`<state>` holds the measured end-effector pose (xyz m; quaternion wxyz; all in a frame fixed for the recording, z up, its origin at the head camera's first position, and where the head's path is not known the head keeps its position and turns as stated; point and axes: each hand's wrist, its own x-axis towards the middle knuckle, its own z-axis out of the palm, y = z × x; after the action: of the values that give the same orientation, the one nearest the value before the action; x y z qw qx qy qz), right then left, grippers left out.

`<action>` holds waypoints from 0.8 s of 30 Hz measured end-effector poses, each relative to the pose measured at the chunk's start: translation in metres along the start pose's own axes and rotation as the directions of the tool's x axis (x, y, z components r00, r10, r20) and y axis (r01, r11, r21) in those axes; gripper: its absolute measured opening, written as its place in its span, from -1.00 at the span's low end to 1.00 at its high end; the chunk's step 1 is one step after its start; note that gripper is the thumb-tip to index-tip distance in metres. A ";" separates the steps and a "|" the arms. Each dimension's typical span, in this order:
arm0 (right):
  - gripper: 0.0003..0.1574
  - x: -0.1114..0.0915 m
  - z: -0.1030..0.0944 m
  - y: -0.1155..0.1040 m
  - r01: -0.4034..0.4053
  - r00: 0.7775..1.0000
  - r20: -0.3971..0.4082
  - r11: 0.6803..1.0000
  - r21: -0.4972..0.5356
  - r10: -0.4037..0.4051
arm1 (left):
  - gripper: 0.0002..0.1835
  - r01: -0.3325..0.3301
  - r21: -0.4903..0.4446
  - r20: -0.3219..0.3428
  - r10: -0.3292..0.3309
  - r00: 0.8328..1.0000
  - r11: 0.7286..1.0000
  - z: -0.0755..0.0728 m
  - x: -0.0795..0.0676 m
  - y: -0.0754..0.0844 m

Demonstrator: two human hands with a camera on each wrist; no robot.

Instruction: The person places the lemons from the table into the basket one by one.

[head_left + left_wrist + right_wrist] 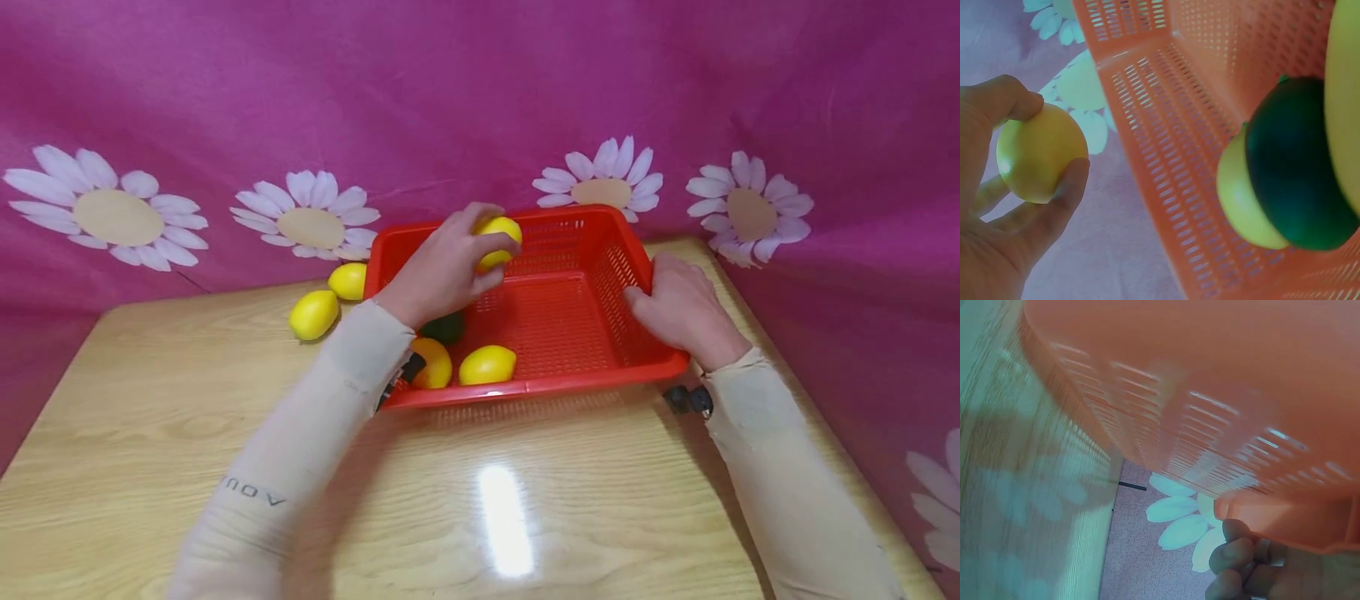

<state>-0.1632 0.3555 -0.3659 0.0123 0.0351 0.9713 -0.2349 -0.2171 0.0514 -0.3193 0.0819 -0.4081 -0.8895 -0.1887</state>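
Observation:
My left hand (444, 268) holds a yellow lemon (504, 233) over the red plastic basket (558, 321). In the left wrist view, the fingers and thumb close around that lemon (1041, 153), apart from the basket wall. My right hand (686, 310) grips the basket's right rim, thumb on the inner side; from the right wrist its curled fingers show under the rim. Inside the basket lie a lemon (487, 365), an orange-yellow fruit (435, 364) and a dark green fruit (446, 327), the latter partly hidden by my left hand.
Two more lemons, a nearer lemon (313, 315) and a farther lemon (348, 282), lie on the wooden table (187, 400) left of the basket. A pink cloth (450, 100) with daisies hangs behind and along the right edge.

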 end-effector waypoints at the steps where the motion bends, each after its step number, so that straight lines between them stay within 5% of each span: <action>1: -0.50 0.000 0.000 0.000 0.004 1.000 0.000 1.000 0.002 -0.004 | -0.72 0.014 -0.004 0.010 -0.014 1.000 1.000 0.002 0.000 0.000; 8: -0.47 0.000 0.000 -0.003 -0.009 1.000 0.029 1.000 0.028 0.009 | -0.69 0.097 -0.019 0.094 -0.094 0.991 0.995 0.014 -0.001 -0.009; 24: -0.49 -0.002 -0.002 0.001 -0.010 1.000 0.009 1.000 0.020 0.009 | -0.71 0.079 -0.118 0.251 -0.048 0.967 0.990 0.032 0.004 -0.010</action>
<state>-0.1615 0.3567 -0.3646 0.0176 0.0387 0.9687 -0.2447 -0.2270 0.0608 -0.3502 -0.0620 -0.4041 -0.8915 -0.1951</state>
